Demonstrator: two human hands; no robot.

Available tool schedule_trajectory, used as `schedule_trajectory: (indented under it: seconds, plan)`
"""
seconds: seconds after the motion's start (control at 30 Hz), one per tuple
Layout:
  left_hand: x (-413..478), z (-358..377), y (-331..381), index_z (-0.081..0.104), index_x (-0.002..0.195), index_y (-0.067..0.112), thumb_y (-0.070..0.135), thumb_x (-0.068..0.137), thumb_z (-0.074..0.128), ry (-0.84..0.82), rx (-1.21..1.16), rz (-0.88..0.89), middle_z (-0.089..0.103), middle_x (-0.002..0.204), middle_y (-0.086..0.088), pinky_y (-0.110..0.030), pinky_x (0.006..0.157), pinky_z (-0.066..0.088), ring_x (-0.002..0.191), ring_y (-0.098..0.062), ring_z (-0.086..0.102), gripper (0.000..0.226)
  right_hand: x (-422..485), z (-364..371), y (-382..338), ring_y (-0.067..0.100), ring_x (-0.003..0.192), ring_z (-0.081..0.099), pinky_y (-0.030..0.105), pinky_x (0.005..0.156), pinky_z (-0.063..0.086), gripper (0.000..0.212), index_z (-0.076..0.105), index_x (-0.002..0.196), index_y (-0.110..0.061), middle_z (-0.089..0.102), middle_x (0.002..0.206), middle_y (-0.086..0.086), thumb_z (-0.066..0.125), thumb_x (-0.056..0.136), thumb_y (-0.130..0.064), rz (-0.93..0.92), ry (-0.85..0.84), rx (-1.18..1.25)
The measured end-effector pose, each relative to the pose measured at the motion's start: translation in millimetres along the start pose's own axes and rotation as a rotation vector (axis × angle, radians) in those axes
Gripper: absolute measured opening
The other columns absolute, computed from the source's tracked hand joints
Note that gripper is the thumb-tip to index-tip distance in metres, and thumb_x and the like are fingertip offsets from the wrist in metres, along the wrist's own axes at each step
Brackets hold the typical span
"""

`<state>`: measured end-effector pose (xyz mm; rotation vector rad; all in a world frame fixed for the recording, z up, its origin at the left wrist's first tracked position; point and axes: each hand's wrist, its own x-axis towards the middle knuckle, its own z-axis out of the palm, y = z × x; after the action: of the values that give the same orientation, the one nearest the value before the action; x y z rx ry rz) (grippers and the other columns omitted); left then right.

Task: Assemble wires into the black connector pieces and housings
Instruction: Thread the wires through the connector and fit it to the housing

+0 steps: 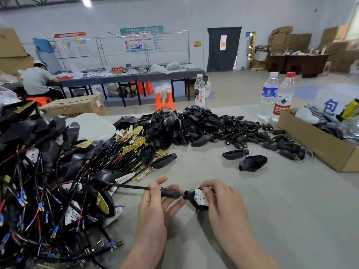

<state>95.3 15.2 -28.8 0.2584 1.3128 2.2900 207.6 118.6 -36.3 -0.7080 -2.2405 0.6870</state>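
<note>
My left hand pinches a black ribbed cable sleeve whose black and red wire runs off to the left. My right hand grips a black housing with a white perforated plate in it, just right of the sleeve's end. Sleeve and housing neck meet between my hands. A tangle of finished wired housings fills the left of the table. A heap of bare black housings lies at the back middle, with small black connector pieces spread to its right.
Two loose housings lie right of centre. An open cardboard box stands at the right edge, with two water bottles behind it and a third bottle at the table's back. A person sits at a far table, back left.
</note>
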Motion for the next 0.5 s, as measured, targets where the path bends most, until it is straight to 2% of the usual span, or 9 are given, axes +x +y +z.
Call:
schedule_trajectory:
  seconds: [0.07, 0.17, 0.37, 0.5]
  plan:
    - [1.7, -0.4, 0.4, 0.065, 0.109, 0.016, 0.036, 0.105, 0.039, 0.004, -0.017, -0.006, 0.074, 0.090, -0.013, -0.039, 0.070, 0.063, 0.086, -0.028, 0.074, 0.033, 0.1, 1.4, 1.4, 0.010, 0.088, 0.051, 0.033, 0.081, 0.040, 0.015, 0.044, 0.097, -0.045, 0.057, 0.086, -0.022, 0.039, 0.104, -0.033, 0.043, -0.062, 0.047]
    - [1.9, -0.9, 0.5, 0.064, 0.110, 0.016, 0.036, 0.105, 0.039, -0.004, -0.027, -0.020, 0.074, 0.089, -0.012, -0.041, 0.071, 0.063, 0.088, -0.028, 0.075, 0.032, -0.9, 3.3, 3.8, 0.011, 0.088, 0.051, 0.033, 0.078, 0.037, 0.014, 0.045, 0.099, -0.045, 0.055, 0.082, -0.019, 0.037, 0.105, -0.034, 0.047, -0.109, 0.003]
    - [3.0, -1.7, 1.0, 0.063, 0.112, 0.014, 0.035, 0.105, 0.038, -0.007, -0.042, -0.039, 0.074, 0.088, -0.013, -0.039, 0.068, 0.063, 0.086, -0.028, 0.075, 0.033, 0.9, 6.3, 11.4, 0.005, 0.099, 0.051, 0.027, 0.083, 0.045, 0.013, 0.058, 0.105, -0.040, 0.049, 0.104, -0.021, 0.045, 0.102, -0.039, 0.047, -0.055, 0.065]
    - [4.9, -2.5, 1.1, 0.063, 0.111, 0.015, 0.037, 0.106, 0.037, 0.010, -0.042, -0.052, 0.075, 0.087, -0.013, -0.039, 0.069, 0.063, 0.085, -0.029, 0.075, 0.034, 4.5, 4.2, 15.6, 0.004, 0.110, 0.050, 0.027, 0.094, 0.041, 0.018, 0.057, 0.116, -0.040, 0.052, 0.107, -0.030, 0.046, 0.102, -0.043, 0.074, -0.132, 0.094]
